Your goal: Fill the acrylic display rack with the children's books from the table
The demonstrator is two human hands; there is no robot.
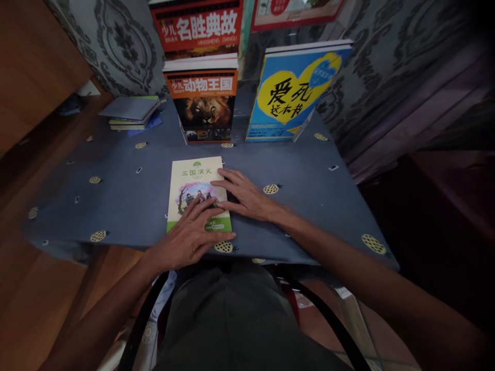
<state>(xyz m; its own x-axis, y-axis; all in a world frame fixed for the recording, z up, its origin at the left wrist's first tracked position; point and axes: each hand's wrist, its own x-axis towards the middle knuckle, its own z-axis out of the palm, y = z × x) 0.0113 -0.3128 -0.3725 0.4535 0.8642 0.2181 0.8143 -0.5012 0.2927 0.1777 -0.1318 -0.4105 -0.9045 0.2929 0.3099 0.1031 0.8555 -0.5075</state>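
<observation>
seven books [198,191], two hands [247,196]

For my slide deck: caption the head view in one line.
Both hands, left hand and right hand, rest flat on a closed green book on a blue-clothed table.

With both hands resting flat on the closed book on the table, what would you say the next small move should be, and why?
Probably lift the cover at its right edge with the right hand. The book lies closed and face up on the table; that hand's fingers already sit along that edge, and the left hand pins the lower cover.
</observation>
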